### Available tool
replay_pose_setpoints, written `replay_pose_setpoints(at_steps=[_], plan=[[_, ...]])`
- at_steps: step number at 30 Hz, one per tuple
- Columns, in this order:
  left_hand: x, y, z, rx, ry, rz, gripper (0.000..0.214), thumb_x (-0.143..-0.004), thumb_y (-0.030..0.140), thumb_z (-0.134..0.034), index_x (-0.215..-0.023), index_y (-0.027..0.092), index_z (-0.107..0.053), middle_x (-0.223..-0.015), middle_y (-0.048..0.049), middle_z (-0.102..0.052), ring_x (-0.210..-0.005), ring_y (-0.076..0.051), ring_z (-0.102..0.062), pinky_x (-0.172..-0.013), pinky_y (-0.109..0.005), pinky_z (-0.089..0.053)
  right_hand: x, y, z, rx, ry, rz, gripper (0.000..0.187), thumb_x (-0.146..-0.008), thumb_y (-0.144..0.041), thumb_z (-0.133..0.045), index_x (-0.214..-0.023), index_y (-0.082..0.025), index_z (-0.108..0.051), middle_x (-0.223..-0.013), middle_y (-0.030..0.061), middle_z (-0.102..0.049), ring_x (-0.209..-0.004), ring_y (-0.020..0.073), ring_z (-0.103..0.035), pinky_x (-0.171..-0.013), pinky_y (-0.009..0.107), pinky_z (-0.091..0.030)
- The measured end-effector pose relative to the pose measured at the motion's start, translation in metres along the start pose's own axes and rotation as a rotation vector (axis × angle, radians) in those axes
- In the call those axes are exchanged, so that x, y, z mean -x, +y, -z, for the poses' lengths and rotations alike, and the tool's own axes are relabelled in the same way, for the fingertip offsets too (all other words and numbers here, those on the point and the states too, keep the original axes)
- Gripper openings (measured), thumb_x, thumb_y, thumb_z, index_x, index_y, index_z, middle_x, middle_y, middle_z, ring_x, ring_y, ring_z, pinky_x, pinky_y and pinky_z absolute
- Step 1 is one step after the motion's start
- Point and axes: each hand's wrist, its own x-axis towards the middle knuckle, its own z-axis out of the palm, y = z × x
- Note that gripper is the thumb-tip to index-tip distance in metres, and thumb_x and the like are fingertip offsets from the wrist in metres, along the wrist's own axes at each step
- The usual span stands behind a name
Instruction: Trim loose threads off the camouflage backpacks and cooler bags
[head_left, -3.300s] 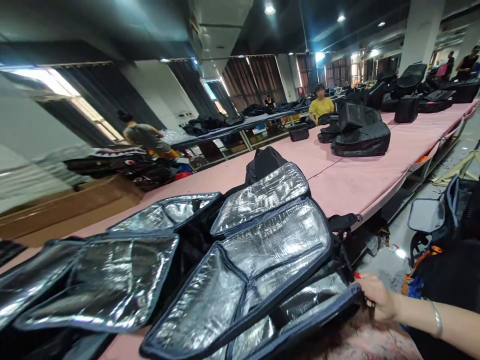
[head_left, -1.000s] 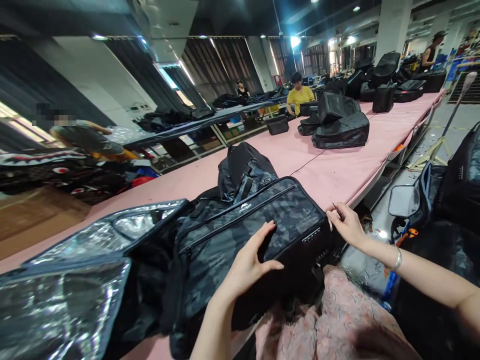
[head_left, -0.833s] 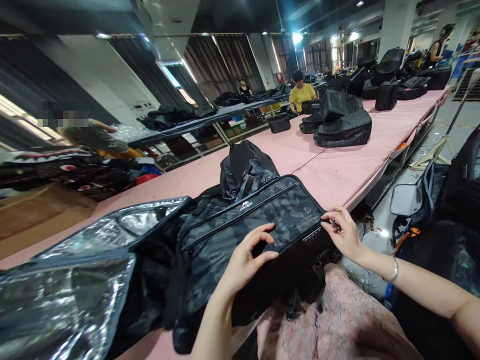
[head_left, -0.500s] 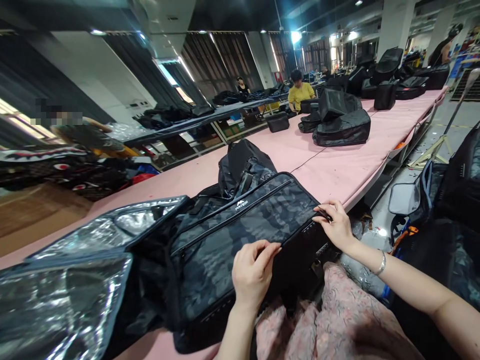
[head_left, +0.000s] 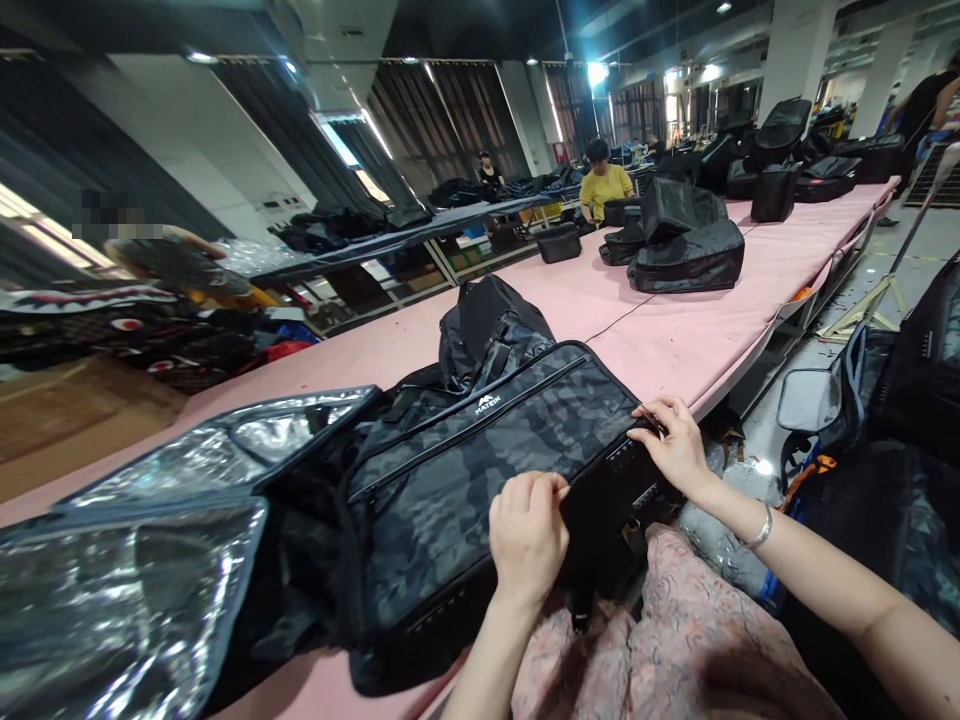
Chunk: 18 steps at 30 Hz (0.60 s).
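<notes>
A dark camouflage backpack (head_left: pixel 465 470) with a zipped front panel and a white logo lies across the near part of the pink table. My left hand (head_left: pixel 529 540) is closed on the panel's near edge, at about its middle; the fingertips are partly hidden. At the near right corner of the same panel, my right hand (head_left: pixel 671 445) pinches the backpack's edge between thumb and fingers. Silver-lined flaps (head_left: pixel 135 600) spread open to the left of the backpack. Behind it stands a black bag part with straps (head_left: pixel 495 325).
The pink table (head_left: pixel 675 340) runs away to the right, with black bags (head_left: pixel 686 255) piled farther along it. More bags (head_left: pixel 847 520) lie low on my right. A cardboard box (head_left: pixel 82 410) stands at left. A person in yellow (head_left: pixel 606 190) is across the table.
My left hand has slid a little to the right along the panel's edge, towards my right hand. My right hand keeps its pinch at the corner.
</notes>
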Motion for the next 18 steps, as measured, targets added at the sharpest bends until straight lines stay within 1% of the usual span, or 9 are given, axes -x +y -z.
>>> replay_pose_setpoints(at_steps=[2, 4, 6, 8, 9, 10, 14, 16, 18], plan=[[0.003, 0.000, 0.002, 0.166, -0.010, 0.076, 0.015, -0.082, 0.013, -0.041, -0.071, 0.019, -0.049, -0.072, -0.0033, -0.054, -0.070, -0.016, -0.049, -0.064, -0.029, -0.038, 0.000, -0.001, 0.002, -0.018, -0.004, 0.014, 0.020, -0.073, -0.028, -0.067, -0.092, -0.023, -0.063, -0.095, 0.0042, -0.054, -0.088, 0.0177, -0.058, -0.082, 0.031, -0.048], [0.004, -0.004, 0.005, 0.277, -0.040, 0.119, 0.016, -0.083, 0.014, -0.040, -0.070, 0.020, -0.047, -0.072, -0.0026, -0.052, -0.070, -0.016, -0.049, -0.065, -0.028, -0.039, 0.003, -0.004, 0.003, -0.017, 0.004, 0.032, 0.021, -0.074, -0.030, -0.066, -0.093, -0.022, -0.062, -0.095, 0.0045, -0.055, -0.089, 0.0180, -0.057, -0.082, 0.031, -0.048], [0.002, -0.009, 0.006, 0.341, -0.093, 0.155, 0.016, -0.084, 0.016, -0.040, -0.070, 0.020, -0.046, -0.073, -0.0020, -0.051, -0.070, -0.015, -0.049, -0.065, -0.027, -0.039, 0.008, -0.007, 0.002, 0.017, 0.054, 0.046, 0.024, -0.077, -0.033, -0.063, -0.097, -0.020, -0.059, -0.098, 0.0066, -0.053, -0.092, 0.0192, -0.056, -0.081, 0.032, -0.047], [-0.002, -0.015, 0.006, 0.393, -0.149, 0.189, 0.015, -0.084, 0.018, -0.040, -0.070, 0.020, -0.046, -0.073, -0.0014, -0.051, -0.069, -0.014, -0.049, -0.064, -0.026, -0.039, 0.017, -0.013, 0.001, 0.044, 0.104, 0.056, 0.025, -0.082, -0.034, -0.056, -0.101, -0.018, -0.055, -0.098, 0.0086, -0.053, -0.091, 0.0200, -0.055, -0.079, 0.033, -0.047], [-0.005, -0.018, 0.005, 0.416, -0.172, 0.203, 0.015, -0.083, 0.019, -0.040, -0.070, 0.020, -0.047, -0.072, -0.0010, -0.051, -0.068, -0.014, -0.049, -0.063, -0.026, -0.039, 0.024, -0.017, -0.001, 0.048, 0.096, 0.061, 0.024, -0.084, -0.035, -0.052, -0.102, -0.018, -0.053, -0.096, 0.0088, -0.054, -0.090, 0.0200, -0.055, -0.078, 0.033, -0.047], [-0.007, -0.021, 0.004, 0.437, -0.189, 0.216, 0.015, -0.083, 0.020, -0.041, -0.070, 0.020, -0.047, -0.072, -0.0008, -0.051, -0.068, -0.014, -0.049, -0.063, -0.026, -0.039, 0.031, -0.020, -0.003, 0.045, 0.054, 0.068, 0.024, -0.087, -0.034, -0.048, -0.103, -0.018, -0.051, -0.094, 0.0085, -0.055, -0.087, 0.0198, -0.055, -0.076, 0.032, -0.047], [-0.010, -0.028, 0.000, 0.502, -0.228, 0.258, 0.015, -0.083, 0.022, -0.042, -0.068, 0.020, -0.047, -0.070, -0.0004, -0.051, -0.068, -0.014, -0.049, -0.063, -0.025, -0.040, 0.064, -0.028, -0.018, 0.052, -0.230, 0.101, 0.021, -0.091, -0.029, -0.036, -0.104, -0.018, -0.049, -0.088, 0.0070, -0.058, -0.080, 0.0185, -0.057, -0.072, 0.030, -0.045], [-0.009, -0.029, -0.001, 0.516, -0.235, 0.273, 0.016, -0.082, 0.023, -0.042, -0.068, 0.020, -0.048, -0.070, -0.0004, -0.051, -0.067, -0.014, -0.050, -0.063, -0.026, -0.040, 0.075, -0.028, -0.028, 0.071, -0.297, 0.106, 0.020, -0.092, -0.028, -0.035, -0.101, -0.017, -0.049, -0.085, 0.0065, -0.060, -0.077, 0.0180, -0.058, -0.068, 0.029, -0.045], [-0.008, -0.028, 0.000, 0.523, -0.235, 0.281, 0.016, -0.082, 0.025, -0.043, -0.067, 0.020, -0.048, -0.070, -0.0005, -0.052, -0.067, -0.014, -0.050, -0.062, -0.026, -0.040, 0.081, -0.024, -0.037, 0.108, -0.327, 0.129, 0.019, -0.091, -0.030, -0.037, -0.098, -0.017, -0.050, -0.081, 0.0057, -0.061, -0.071, 0.0174, -0.058, -0.063, 0.027, -0.044]])
